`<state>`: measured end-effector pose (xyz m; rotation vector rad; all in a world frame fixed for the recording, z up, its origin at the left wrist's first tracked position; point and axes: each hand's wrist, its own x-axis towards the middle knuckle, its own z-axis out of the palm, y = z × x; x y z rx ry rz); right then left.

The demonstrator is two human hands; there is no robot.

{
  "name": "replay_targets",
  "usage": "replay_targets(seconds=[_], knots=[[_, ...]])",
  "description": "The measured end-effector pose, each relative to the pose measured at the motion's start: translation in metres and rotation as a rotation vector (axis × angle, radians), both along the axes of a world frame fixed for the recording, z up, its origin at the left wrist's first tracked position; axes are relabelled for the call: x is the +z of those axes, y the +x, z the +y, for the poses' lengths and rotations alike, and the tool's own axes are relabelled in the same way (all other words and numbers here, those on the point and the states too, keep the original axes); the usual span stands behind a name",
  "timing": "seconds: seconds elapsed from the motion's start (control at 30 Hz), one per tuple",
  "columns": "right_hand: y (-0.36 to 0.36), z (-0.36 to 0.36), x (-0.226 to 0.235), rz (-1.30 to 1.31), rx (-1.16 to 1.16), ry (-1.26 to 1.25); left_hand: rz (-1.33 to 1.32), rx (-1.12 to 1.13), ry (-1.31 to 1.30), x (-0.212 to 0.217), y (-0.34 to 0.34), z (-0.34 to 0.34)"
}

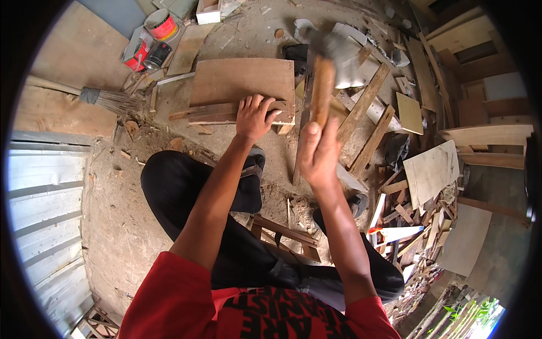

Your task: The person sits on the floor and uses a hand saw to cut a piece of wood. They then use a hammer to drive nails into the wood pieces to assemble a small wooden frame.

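Knees (166,178) bent wide, probably giving access to low wooden surface (243,76). Right hand (320,153) holds hammer (323,87) upright, likely for swing room; grip wrapped firmly around lower handle, thumb along it; head blurred. Left hand (254,117) rests on wooden strips (217,111), likely steadying them; grip half curled, fingers across them, thumb spread right; whether it pinches, cannot tell. Strips lie along near edge of surface, left ends overhanging, perhaps for firm backing. Farther left, red tins (161,25), seemingly set out of way.
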<state>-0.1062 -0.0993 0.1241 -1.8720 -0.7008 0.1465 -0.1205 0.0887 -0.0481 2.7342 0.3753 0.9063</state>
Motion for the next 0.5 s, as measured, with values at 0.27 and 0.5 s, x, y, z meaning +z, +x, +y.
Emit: replay_targets(seconds=[0.27,0.5], knots=[[-0.021,-0.034,-0.028,0.053,-0.020,-0.275,0.031,-0.001,-0.020,-0.002,0.002,0.006],[0.003,-0.027,-0.035,0.163,0.026,-0.324,0.051,-0.003,-0.030,-0.002,0.004,0.001]])
